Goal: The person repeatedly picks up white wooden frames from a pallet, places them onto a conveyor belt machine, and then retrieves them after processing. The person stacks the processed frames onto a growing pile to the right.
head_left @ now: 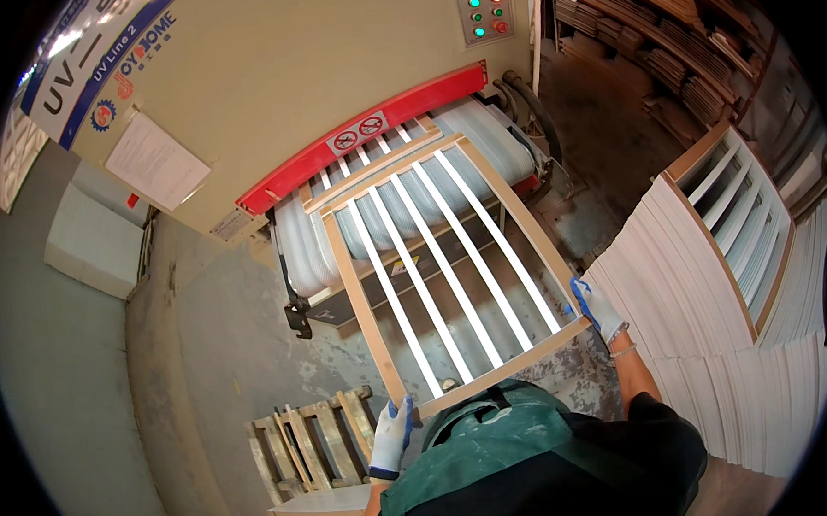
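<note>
My two gloved hands are clamped on one slatted frame point(454, 274), tan at its border and white along its slats. My left hand point(392, 437) is closed on its near-left corner, and my right hand point(599, 310) is closed at its near-right corner, so the near rail spans the gap between them. The rest of the frame reaches away from my grip, its far end over the ribbed conveyor belt point(501, 144); I cannot tell whether that end rests its weight there. I count five white slats between its two long side rails.

Just beyond its far rail is one second frame point(371, 174), partly under the single red guard bar point(278, 185), which bears two round prohibition signs point(358, 134). Both gloves are white with blue on the fingers.

Behind the bar stands one beige machine point(302, 59), with one paper sheet point(158, 162) on its front and one button panel point(485, 14) near the top. To my right, near that hand, rises a tall stack of panels point(671, 269), a slatted one on top. Low on my left lies one wooden pallet point(318, 443).
</note>
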`<state>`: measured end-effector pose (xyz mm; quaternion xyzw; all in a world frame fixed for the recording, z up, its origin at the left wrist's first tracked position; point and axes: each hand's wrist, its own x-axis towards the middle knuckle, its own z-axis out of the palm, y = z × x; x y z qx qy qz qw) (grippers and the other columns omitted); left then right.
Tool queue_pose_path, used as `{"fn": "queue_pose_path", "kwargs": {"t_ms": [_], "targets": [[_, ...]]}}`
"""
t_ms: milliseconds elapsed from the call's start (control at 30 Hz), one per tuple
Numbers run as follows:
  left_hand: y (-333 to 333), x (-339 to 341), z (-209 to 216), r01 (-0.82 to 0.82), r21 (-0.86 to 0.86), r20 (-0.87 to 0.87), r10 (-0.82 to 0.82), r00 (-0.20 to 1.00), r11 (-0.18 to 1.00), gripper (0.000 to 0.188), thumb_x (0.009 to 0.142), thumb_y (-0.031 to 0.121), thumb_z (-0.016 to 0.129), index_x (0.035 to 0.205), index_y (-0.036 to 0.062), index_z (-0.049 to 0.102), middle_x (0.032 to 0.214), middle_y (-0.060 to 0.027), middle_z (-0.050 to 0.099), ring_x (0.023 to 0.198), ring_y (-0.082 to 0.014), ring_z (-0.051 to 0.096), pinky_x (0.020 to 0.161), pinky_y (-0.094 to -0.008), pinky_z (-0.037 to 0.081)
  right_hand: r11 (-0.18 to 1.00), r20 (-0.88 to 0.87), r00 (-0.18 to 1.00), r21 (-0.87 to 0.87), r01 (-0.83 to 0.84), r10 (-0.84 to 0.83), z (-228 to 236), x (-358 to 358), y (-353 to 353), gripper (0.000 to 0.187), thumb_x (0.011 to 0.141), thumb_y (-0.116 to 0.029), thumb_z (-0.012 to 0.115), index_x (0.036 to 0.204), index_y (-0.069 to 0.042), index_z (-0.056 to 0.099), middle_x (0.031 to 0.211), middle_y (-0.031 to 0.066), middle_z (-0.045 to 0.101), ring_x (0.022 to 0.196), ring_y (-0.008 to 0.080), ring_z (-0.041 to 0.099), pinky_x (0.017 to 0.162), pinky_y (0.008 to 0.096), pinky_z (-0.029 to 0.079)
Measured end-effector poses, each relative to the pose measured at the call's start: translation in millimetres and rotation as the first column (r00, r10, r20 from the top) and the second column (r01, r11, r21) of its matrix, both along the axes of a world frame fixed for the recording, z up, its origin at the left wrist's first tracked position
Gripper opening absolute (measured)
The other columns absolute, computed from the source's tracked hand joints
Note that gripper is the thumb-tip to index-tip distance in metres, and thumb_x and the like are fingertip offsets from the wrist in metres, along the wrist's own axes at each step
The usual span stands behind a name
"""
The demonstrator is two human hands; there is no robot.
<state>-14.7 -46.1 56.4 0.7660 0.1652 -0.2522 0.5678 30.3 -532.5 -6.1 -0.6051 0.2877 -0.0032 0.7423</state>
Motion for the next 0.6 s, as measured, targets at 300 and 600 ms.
{"fn": "queue_pose_path", "kwargs": {"t_ms": [300, 600], "targets": [[5, 23, -12, -0.005, 0.004, 0.272, 0.004, 0.962, 1.0, 0.046, 0.106, 0.04, 0.05, 0.1, -0.0047, 0.061, 0.09, -0.0151, 0.066, 0.078, -0.0242, 0.069, 0.071, -0.036, 0.056, 0.988, -0.05, 0.99, -0.079, -0.135, 0.131, 6, 55, -4, 0.025, 0.101, -0.026, 0.058, 0.097, -0.002, 0.064, 0.069, -0.0014, 0.046, 0.05, 0.0124, 0.051, 0.049, 0.0336, 0.053], [14, -5, -32, -0.234, -0.198, 0.042, 0.247, 0.968, 0.952, 0.047, 0.105, 0.041, 0.051, 0.121, -0.0033, 0.061, 0.099, -0.0188, 0.071, 0.085, -0.0237, 0.07, 0.078, -0.0342, 0.055, 0.969, -0.083, 0.97, -0.074, -0.234, 0.227, -10, 102, -13, 0.031, 0.103, -0.04, 0.056, 0.084, -0.015, 0.055, 0.067, -0.0042, 0.037, 0.048, 0.0093, 0.038, 0.05, 0.034, 0.055]]}}
